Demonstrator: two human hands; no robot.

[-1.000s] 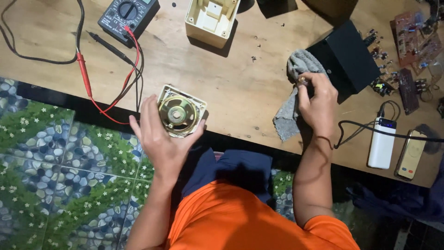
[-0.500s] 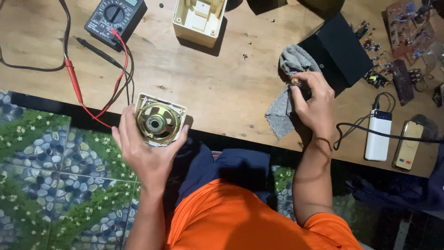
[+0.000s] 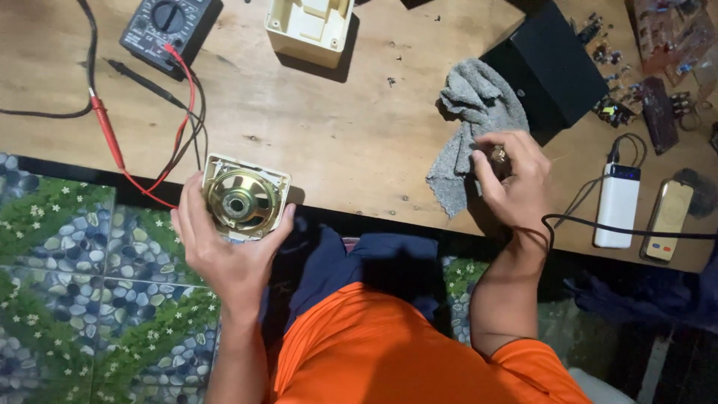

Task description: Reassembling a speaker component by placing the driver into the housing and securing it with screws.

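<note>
My left hand (image 3: 224, 251) grips a small round speaker (image 3: 243, 198) in a square cream frame, its gold-coloured back facing up, at the near edge of the wooden table (image 3: 359, 142). My right hand (image 3: 508, 183) rests on the table with its fingers closed around a small shiny object (image 3: 497, 155), too small to identify. That hand lies on the lower end of a crumpled grey cloth (image 3: 471, 120).
A black multimeter (image 3: 168, 26) with red and black probe leads (image 3: 112, 138) lies far left. A cream plastic housing (image 3: 310, 26) stands at the top middle, a black box (image 3: 550, 67) behind the cloth. Circuit boards (image 3: 658, 97), a white power bank (image 3: 617, 206) and a phone (image 3: 668, 221) sit right.
My left hand has carried the speaker a little left along the table edge. My right hand has stayed on the cloth, working the small object between its fingers.
</note>
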